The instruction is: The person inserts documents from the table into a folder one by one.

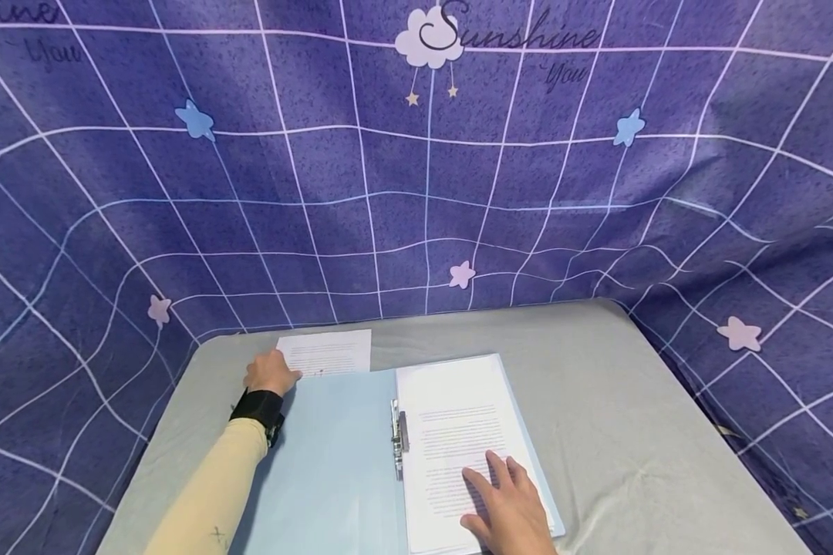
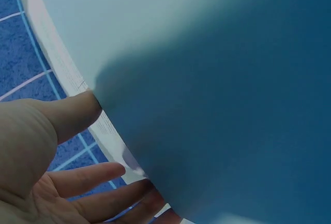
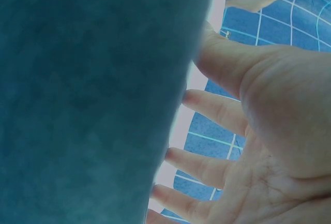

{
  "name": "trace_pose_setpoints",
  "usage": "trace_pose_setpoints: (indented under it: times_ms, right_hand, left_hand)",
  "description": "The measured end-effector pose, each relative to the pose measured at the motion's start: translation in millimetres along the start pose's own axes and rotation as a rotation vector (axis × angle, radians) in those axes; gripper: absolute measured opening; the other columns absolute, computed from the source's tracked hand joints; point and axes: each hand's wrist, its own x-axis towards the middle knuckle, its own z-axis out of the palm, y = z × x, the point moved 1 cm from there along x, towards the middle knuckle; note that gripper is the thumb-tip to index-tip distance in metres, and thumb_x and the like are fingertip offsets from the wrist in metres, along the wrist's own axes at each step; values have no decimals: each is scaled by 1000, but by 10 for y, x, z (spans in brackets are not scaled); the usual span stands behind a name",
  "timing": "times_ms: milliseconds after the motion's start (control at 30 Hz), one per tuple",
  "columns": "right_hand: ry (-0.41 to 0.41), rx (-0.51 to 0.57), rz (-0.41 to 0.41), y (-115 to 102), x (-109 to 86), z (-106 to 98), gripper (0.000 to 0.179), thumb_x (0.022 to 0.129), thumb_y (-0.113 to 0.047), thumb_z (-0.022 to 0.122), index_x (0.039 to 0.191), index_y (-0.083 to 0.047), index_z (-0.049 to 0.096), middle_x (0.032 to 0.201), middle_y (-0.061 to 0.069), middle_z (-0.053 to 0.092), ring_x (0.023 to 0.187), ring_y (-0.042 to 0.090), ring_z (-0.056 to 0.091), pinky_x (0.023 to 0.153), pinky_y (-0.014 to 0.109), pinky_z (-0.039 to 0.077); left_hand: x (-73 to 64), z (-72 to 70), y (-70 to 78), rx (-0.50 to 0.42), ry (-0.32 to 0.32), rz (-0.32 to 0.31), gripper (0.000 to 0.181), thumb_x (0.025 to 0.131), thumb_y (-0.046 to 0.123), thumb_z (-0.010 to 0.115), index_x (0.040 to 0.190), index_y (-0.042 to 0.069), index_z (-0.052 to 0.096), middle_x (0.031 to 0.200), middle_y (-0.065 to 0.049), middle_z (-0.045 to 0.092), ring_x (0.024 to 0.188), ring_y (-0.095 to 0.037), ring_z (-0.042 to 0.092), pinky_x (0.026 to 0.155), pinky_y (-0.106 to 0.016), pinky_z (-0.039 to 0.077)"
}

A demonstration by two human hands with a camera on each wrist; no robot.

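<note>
A light blue folder (image 1: 333,462) lies spread on the grey-covered table, with a metal clip (image 1: 399,439) along its fold. Printed sheets (image 1: 454,393) lie on its right half. My left hand (image 1: 271,374) is at the far left corner of the blue cover, beside a loose printed sheet (image 1: 329,351). In the left wrist view its thumb and fingers are spread apart along the cover's edge, some fingertips hidden there. My right hand (image 1: 510,505) rests on the printed sheets, fingers spread; in the right wrist view its fingertips (image 3: 192,97) touch down on the surface.
The grey cloth (image 1: 625,401) covers the table and shows to the right of the folder. A purple curtain (image 1: 389,169) with a white grid and stars hangs behind the table and on both sides. The folder's cover overlaps the near edge of the loose sheet.
</note>
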Motion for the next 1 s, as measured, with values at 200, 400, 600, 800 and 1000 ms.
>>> trace_pose_setpoints:
  times_ms: [200, 400, 600, 800, 1000]
  right_hand:
    - [9, -3, -4, -9, 9, -11, 64, 70, -51, 81, 125, -21, 66, 134, 20, 53, 118, 51, 49, 89, 63, 45]
    - [6, -4, 7, -16, 14, -11, 64, 69, -50, 82, 124, -21, 66, 134, 20, 54, 118, 51, 49, 89, 63, 44]
    - [1, -7, 5, -13, 9, 0, 64, 68, -50, 83, 123, -21, 67, 133, 21, 54, 117, 51, 50, 89, 63, 45]
    - [-1, -8, 8, -12, 8, 7, 64, 68, -50, 83, 123, -21, 67, 133, 21, 54, 117, 51, 50, 88, 63, 45]
    - [-4, -11, 8, -7, 7, 26, 64, 68, -51, 83, 124, -22, 67, 133, 20, 54, 117, 51, 50, 89, 63, 45]
  left_hand:
    - [16, 24, 40, 34, 7, -37, 47, 81, 21, 77, 108, -14, 60, 104, -36, 60, 100, -56, 55, 75, -64, 48]
    - [-10, 14, 39, 34, 15, -33, 47, 82, 22, 77, 108, -14, 61, 104, -36, 61, 100, -56, 55, 75, -63, 49]
    - [-40, 34, -6, -8, 67, -3, 43, 78, 19, 79, 102, -12, 63, 98, -34, 64, 91, -54, 61, 67, -62, 50]
    - [-13, 26, -54, -110, 134, 8, 31, 78, 3, 71, 101, -14, 61, 96, -36, 64, 86, -53, 63, 66, -59, 50]
    - [-1, -85, -118, -218, 219, 25, 24, 80, -4, 60, 101, -11, 68, 95, -33, 66, 84, -50, 63, 68, -56, 49]
